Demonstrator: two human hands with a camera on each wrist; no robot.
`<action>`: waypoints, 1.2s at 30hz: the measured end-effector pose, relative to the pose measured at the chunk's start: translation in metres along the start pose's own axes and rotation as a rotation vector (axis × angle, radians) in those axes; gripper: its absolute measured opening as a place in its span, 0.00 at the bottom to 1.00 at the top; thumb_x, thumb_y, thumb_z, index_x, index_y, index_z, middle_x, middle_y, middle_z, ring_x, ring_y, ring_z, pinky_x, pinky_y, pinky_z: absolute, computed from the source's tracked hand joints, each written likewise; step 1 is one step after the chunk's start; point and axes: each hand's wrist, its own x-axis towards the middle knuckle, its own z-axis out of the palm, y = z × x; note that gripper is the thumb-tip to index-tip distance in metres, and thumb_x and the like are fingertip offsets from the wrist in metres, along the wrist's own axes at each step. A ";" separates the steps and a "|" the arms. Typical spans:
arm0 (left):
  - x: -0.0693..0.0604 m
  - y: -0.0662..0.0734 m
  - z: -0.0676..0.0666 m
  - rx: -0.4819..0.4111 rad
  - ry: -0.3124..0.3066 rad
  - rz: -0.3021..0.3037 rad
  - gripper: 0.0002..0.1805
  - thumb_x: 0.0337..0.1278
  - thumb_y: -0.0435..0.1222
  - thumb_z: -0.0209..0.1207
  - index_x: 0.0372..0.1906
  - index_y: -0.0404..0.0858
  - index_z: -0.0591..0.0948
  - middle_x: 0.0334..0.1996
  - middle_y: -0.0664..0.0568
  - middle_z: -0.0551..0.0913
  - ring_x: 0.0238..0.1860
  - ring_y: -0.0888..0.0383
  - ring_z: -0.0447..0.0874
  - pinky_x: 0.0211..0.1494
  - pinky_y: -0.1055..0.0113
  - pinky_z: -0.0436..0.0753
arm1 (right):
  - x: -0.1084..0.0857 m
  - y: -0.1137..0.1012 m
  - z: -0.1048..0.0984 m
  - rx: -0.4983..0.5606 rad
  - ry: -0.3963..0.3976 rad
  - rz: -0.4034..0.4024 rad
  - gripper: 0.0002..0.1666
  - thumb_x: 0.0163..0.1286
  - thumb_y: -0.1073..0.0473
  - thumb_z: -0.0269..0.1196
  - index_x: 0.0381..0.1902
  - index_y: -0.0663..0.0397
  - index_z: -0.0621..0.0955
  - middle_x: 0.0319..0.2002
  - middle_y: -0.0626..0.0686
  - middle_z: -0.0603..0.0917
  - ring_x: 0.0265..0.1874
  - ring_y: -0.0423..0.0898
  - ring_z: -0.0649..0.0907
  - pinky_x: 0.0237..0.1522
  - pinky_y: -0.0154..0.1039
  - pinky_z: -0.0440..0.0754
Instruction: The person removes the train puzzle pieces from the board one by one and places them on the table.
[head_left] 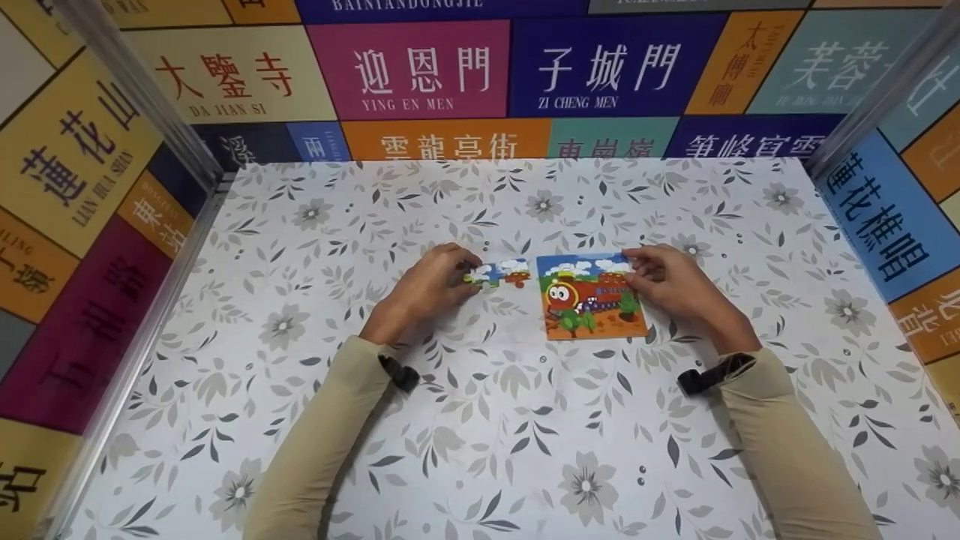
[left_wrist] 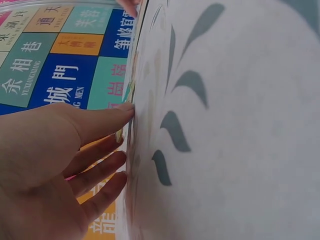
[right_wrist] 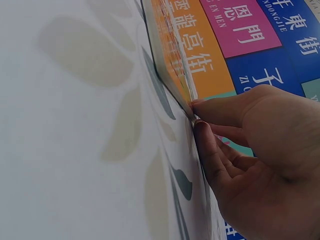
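A short strip of joined jigsaw puzzle pieces (head_left: 510,273), with blue sky, clouds and a bit of red, lies flat on the table. My left hand (head_left: 433,283) is at its left end, thumb and index finger pinching the piece there. The left wrist view shows this hand (left_wrist: 65,155) with a thin coloured edge by the thumb tip; the other fingers are spread. To the right lies a square picture card (head_left: 585,307) with a red cartoon train. Its upper right edge is pinched between thumb and fingers of my right hand (head_left: 675,289), also seen in the right wrist view (right_wrist: 260,145).
A white cloth (head_left: 480,435) with grey leaves and flowers covers the table. Panels with coloured blocks and Chinese lettering (head_left: 420,71) stand along the back and both sides. Each wrist carries a black strap device (head_left: 701,381).
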 end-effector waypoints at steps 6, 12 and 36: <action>0.001 -0.001 -0.001 0.007 -0.018 0.019 0.20 0.70 0.39 0.71 0.62 0.36 0.87 0.61 0.43 0.84 0.67 0.45 0.80 0.75 0.51 0.77 | 0.001 0.001 0.001 -0.011 -0.003 0.001 0.29 0.79 0.59 0.68 0.74 0.58 0.78 0.57 0.62 0.81 0.54 0.53 0.84 0.54 0.21 0.79; 0.002 -0.001 0.000 -0.014 -0.010 -0.009 0.20 0.71 0.39 0.70 0.63 0.37 0.87 0.61 0.44 0.83 0.64 0.46 0.80 0.71 0.52 0.79 | 0.000 -0.001 0.001 -0.010 -0.003 0.019 0.30 0.79 0.58 0.68 0.75 0.57 0.78 0.58 0.62 0.82 0.56 0.54 0.85 0.57 0.26 0.81; 0.009 -0.010 0.005 -0.015 0.040 0.035 0.22 0.68 0.38 0.69 0.63 0.35 0.86 0.57 0.42 0.85 0.60 0.44 0.81 0.69 0.51 0.78 | -0.001 0.003 0.000 0.029 -0.009 0.042 0.31 0.79 0.59 0.67 0.76 0.55 0.77 0.58 0.61 0.81 0.55 0.52 0.83 0.52 0.20 0.78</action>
